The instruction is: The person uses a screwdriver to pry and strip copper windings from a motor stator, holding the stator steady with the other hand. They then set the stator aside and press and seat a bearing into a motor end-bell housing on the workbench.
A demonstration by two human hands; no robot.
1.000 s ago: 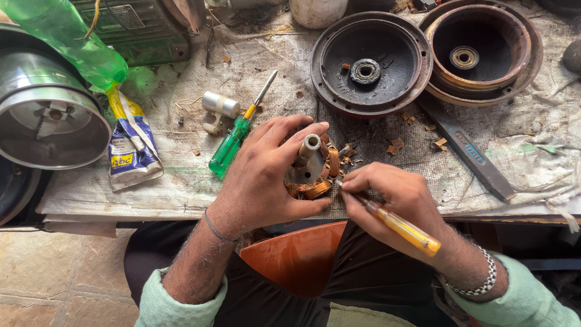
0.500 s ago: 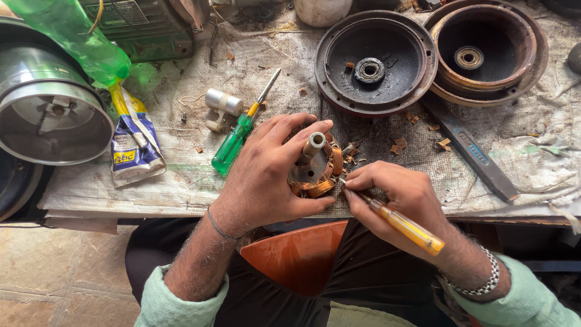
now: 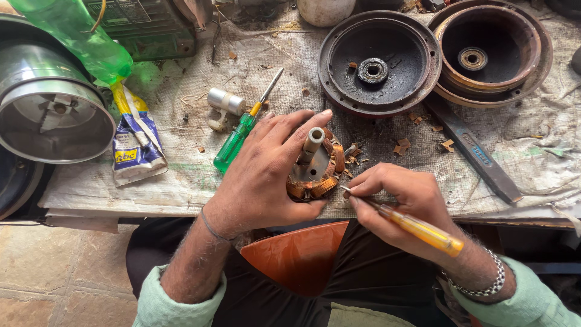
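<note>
Worn cloth-covered workbench (image 3: 181,175), littered with copper scraps and motor parts. Left hand (image 3: 266,172) wrapped around a small motor armature (image 3: 315,172), fingers closed over the copper windings, steel shaft standing up between index finger and thumb. Armature held at the bench's near edge, just above an orange bowl (image 3: 299,254) resting in the lap. Right hand (image 3: 402,200) closed in a pen grip on a yellow-handled screwdriver (image 3: 417,227), metal tip set against the armature's right flank, apparently in a slot between windings; exact contact point too small to confirm.

Also present: green-handled screwdriver (image 3: 236,139) lying just beside the left hand; small metal cylinder (image 3: 225,102) further back; two round dark housings (image 3: 378,60) at the rear right; flat dark file (image 3: 475,157) on the right; green plastic bottle (image 3: 72,36) and printed pouch (image 3: 136,142) on the left.

Hazards, as judged:
- Tip slipping off the winding under pressure, toward the left thumb. Cause: a rounded, unclamped workpiece.
- Gouged insulation or nicked copper. Cause: too steep a prying angle.
- Loosened scraps missing the bowl and falling to the floor.

Compared with half a second ago: same grip on both hands, same tip position, bench items unmoved; only a slight shift of viewpoint.
</note>
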